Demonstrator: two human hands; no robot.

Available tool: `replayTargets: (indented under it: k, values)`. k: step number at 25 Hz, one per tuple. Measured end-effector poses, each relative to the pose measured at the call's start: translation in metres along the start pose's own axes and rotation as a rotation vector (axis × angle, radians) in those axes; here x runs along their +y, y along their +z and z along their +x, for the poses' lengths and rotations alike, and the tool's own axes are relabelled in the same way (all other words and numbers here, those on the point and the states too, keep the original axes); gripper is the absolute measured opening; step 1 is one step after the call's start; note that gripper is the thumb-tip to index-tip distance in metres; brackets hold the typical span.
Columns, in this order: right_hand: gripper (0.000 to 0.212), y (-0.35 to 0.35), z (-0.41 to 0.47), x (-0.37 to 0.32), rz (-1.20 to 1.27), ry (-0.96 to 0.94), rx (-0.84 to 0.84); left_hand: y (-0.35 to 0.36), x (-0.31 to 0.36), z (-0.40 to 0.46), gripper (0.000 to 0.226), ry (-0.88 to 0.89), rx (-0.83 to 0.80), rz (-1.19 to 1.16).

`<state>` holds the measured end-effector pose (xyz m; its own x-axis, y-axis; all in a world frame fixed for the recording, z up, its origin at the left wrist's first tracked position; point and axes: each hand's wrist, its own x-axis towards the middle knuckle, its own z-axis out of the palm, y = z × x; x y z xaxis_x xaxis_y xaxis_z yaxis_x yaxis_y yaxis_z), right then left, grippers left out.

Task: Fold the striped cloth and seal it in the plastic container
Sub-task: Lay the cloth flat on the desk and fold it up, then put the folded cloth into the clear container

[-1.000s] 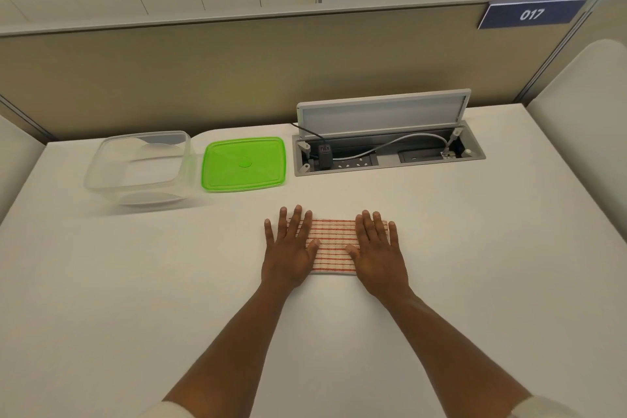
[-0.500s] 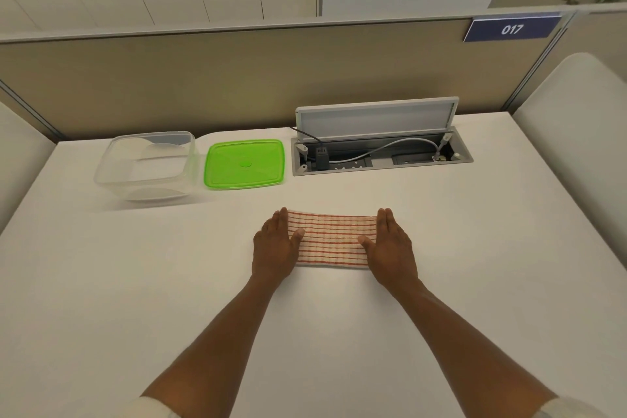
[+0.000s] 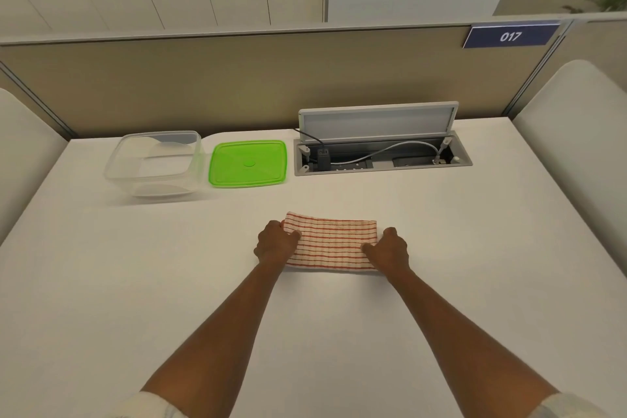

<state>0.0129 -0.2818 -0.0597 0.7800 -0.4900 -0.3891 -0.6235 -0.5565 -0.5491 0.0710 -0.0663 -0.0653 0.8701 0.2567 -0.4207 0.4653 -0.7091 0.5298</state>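
The striped cloth (image 3: 330,241), white with red lines, lies folded into a flat rectangle on the white table (image 3: 339,332). My left hand (image 3: 276,243) grips its left edge, fingers curled around the cloth. My right hand (image 3: 388,249) grips its right edge the same way. The clear plastic container (image 3: 154,163) stands empty and uncovered at the back left. Its green lid (image 3: 249,163) lies flat on the table just to the right of it, apart from the cloth.
An open cable box (image 3: 381,156) with a raised flap, sockets and cables is sunk into the table at the back. A beige partition (image 3: 237,78) closes the far edge. White chair backs stand at the left and right sides.
My hands slid from lying flat on top of the cloth outward to its two short edges, and the fingers have curled closed on them. The cloth stays flat on the table.
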Motion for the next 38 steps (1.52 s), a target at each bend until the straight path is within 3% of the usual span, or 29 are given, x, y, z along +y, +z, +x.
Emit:
replayTargets:
  k: [4, 9, 14, 23, 28, 34, 38]
  values:
    - [0.053, -0.003, 0.006, 0.009, 0.141, 0.107, -0.083, -0.001, -0.011, -0.005, 0.037, -0.003, -0.066, -0.068]
    - [0.041, -0.003, 0.003, 0.015, 0.399, 0.217, -0.309, -0.002, -0.018, -0.021, 0.029, 0.162, 0.013, -0.124]
    - [0.025, -0.01, -0.008, 0.019, 0.297, -0.01, -0.384, -0.011, -0.033, -0.03, 0.025, 0.214, 0.084, -0.073]
    - [0.025, 0.001, -0.03, -0.016, 0.261, -0.231, -0.382, -0.052, -0.063, -0.027, 0.025, 0.308, 0.205, -0.091]
    - [0.021, 0.024, -0.048, -0.057, 0.311, -0.282, -0.36, -0.098, -0.083, -0.005, 0.031, 0.331, 0.233, -0.155]
    - [0.019, 0.057, -0.056, -0.113, 0.409, -0.259, -0.469, -0.167, -0.103, 0.027, 0.038, 0.283, 0.153, -0.204]
    - [0.021, 0.078, -0.059, -0.166, 0.42, -0.288, -0.507, -0.221, -0.122, 0.052, 0.031, 0.247, 0.135, -0.32]
